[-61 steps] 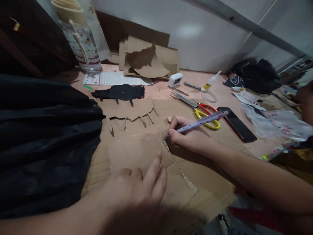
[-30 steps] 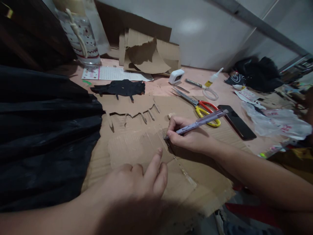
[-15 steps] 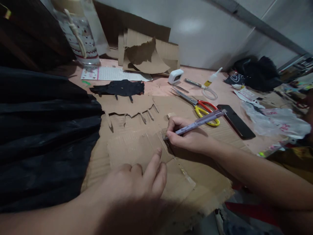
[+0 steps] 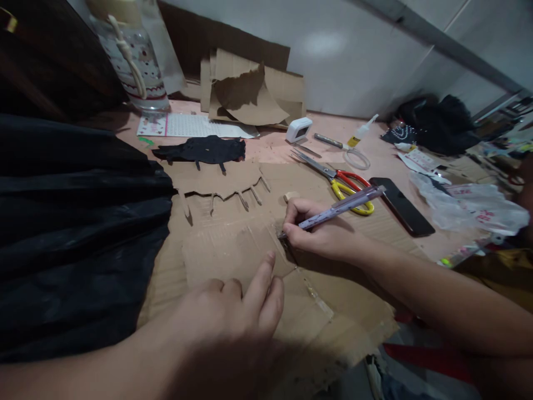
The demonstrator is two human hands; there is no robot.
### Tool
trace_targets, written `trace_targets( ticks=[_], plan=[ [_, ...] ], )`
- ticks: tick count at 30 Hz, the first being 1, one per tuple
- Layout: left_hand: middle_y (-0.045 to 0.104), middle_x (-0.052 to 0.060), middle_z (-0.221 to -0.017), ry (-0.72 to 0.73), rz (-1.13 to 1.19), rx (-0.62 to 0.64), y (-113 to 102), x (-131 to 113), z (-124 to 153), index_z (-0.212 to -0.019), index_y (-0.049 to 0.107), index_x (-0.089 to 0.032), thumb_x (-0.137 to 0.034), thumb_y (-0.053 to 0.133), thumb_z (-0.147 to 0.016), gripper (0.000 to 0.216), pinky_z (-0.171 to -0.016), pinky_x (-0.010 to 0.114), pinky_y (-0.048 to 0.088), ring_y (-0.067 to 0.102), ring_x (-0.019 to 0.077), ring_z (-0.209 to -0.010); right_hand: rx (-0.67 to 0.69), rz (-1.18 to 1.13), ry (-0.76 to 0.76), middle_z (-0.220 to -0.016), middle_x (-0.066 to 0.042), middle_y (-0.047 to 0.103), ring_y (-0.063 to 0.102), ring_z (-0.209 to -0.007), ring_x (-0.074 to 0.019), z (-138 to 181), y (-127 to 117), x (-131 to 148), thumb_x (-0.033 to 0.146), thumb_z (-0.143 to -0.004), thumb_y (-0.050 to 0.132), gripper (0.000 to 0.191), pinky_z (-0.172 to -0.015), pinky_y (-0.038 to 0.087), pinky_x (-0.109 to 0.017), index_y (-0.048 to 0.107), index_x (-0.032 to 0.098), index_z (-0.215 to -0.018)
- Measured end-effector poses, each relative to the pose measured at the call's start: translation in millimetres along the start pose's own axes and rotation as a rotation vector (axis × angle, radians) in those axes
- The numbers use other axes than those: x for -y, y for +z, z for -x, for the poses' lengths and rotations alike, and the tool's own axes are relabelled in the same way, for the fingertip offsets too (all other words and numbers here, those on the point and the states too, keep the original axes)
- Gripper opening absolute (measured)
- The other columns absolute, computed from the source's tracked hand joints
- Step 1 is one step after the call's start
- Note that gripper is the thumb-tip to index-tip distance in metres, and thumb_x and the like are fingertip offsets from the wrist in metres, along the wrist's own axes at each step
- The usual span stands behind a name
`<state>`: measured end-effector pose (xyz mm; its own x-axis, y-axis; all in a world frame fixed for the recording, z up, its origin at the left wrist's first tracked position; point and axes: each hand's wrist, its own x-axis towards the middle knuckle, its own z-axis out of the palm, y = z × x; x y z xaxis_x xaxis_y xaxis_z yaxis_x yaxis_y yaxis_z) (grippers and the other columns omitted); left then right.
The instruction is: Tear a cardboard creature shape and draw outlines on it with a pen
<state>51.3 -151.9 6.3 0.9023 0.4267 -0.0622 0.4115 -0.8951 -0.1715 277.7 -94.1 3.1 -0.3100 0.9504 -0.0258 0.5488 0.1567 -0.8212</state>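
Note:
My right hand (image 4: 318,230) is closed around a light purple pen (image 4: 339,210), whose tip points down at a sheet of brown cardboard (image 4: 216,253). Beside it, nearer to me, my left hand (image 4: 239,308) lies on the same cardboard with the index finger stretched out and the other fingers bent a little. It holds nothing that I can see. A strip of clear tape (image 4: 318,297) shows on the cardboard right of my left hand. Farther back, the cardboard has a jagged cut edge, and a black cut-out shape (image 4: 204,150) with short legs lies behind it.
Scissors (image 4: 333,178) with red and yellow handles and a black phone (image 4: 402,206) lie at the right. Behind are a small white device (image 4: 298,130), a glue bottle (image 4: 362,132) and cardboard pieces (image 4: 258,100). A water bottle (image 4: 141,66) and black sheeting (image 4: 79,239) are at the left.

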Motion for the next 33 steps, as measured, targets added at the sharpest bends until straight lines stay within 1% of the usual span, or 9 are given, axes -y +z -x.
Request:
trace_targets(
  ticks=[3,8,11,13,16,21,28,33],
  plan=[
    [0.05,0.025,-0.153,-0.009,0.002,-0.009,-0.2,-0.2,0.0,-0.143,0.06,-0.018,-0.027,0.05,-0.094,0.05,-0.054,0.038,0.057,0.074,0.0265,-0.07,-0.019,0.012,0.001,-0.061,0.005,0.048,0.044,-0.056,-0.0121,-0.9,-0.6,0.0,0.025,-0.079,0.058,0.014,-0.053,0.033,-0.027,0.047,0.024,-0.07],
    [0.048,0.024,-0.155,0.001,-0.005,0.031,-2.7,-0.1,-0.6,-0.144,0.06,-0.019,-0.028,0.053,-0.094,0.051,-0.056,0.037,0.059,0.074,0.0256,-0.07,-0.04,0.024,-0.014,-0.062,0.004,0.049,0.044,-0.059,-0.0132,-1.9,-1.8,-1.8,0.027,-0.081,0.058,0.015,-0.054,0.032,-0.028,0.047,0.024,-0.071],
    [0.048,0.025,-0.153,-0.006,0.004,0.01,-2.9,0.6,-0.2,-0.144,0.061,-0.018,-0.027,0.052,-0.096,0.049,-0.055,0.037,0.06,0.075,0.0267,-0.071,-0.052,0.02,-0.021,-0.061,0.004,0.049,0.044,-0.059,-0.0131,-1.4,-2.6,-2.5,0.027,-0.081,0.058,0.015,-0.055,0.032,-0.028,0.047,0.023,-0.072],
    [0.049,0.026,-0.152,-0.001,0.023,-0.015,-2.4,1.5,0.2,-0.143,0.061,-0.017,-0.029,0.05,-0.098,0.048,-0.054,0.038,0.06,0.075,0.0269,-0.071,-0.06,0.018,-0.019,-0.061,0.004,0.05,0.044,-0.058,-0.0129,-0.8,-3.4,-2.4,0.027,-0.082,0.058,0.015,-0.055,0.032,-0.027,0.047,0.023,-0.072],
    [0.051,0.026,-0.151,0.012,0.032,-0.038,-1.9,3.4,0.9,-0.142,0.061,-0.016,-0.032,0.052,-0.098,0.048,-0.052,0.037,0.06,0.075,0.0257,-0.069,-0.045,0.013,-0.009,-0.06,0.004,0.05,0.043,-0.057,-0.0124,-0.3,-4.4,-2.0,0.028,-0.082,0.058,0.015,-0.054,0.032,-0.027,0.047,0.023,-0.073],
    [0.049,0.026,-0.152,0.024,0.041,-0.043,-1.2,6.3,1.7,-0.141,0.062,-0.016,-0.033,0.058,-0.095,0.049,-0.055,0.036,0.06,0.075,0.0243,-0.069,-0.042,0.02,-0.028,-0.061,0.005,0.047,0.042,-0.057,-0.0121,-1.5,-4.1,-2.4,0.029,-0.081,0.058,0.016,-0.054,0.031,-0.028,0.046,0.023,-0.072],
    [0.049,0.026,-0.153,0.047,0.031,-0.042,0.7,8.9,3.0,-0.143,0.058,-0.015,-0.033,0.051,-0.099,0.048,-0.054,0.033,0.058,0.074,0.0224,-0.068,-0.038,0.049,-0.026,-0.061,0.005,0.047,0.041,-0.057,-0.012,-1.7,-3.1,-2.2,0.027,-0.079,0.056,0.014,-0.054,0.031,-0.027,0.046,0.023,-0.071],
    [0.049,0.025,-0.153,0.038,0.024,-0.048,0.0,7.9,2.3,-0.143,0.059,-0.016,-0.033,0.053,-0.099,0.047,-0.056,0.033,0.058,0.074,0.0224,-0.069,-0.017,0.037,-0.006,-0.062,0.004,0.049,0.043,-0.057,-0.0122,-0.9,-2.7,-1.7,0.027,-0.078,0.057,0.015,-0.054,0.031,-0.028,0.045,0.024,-0.07]
  ],
)
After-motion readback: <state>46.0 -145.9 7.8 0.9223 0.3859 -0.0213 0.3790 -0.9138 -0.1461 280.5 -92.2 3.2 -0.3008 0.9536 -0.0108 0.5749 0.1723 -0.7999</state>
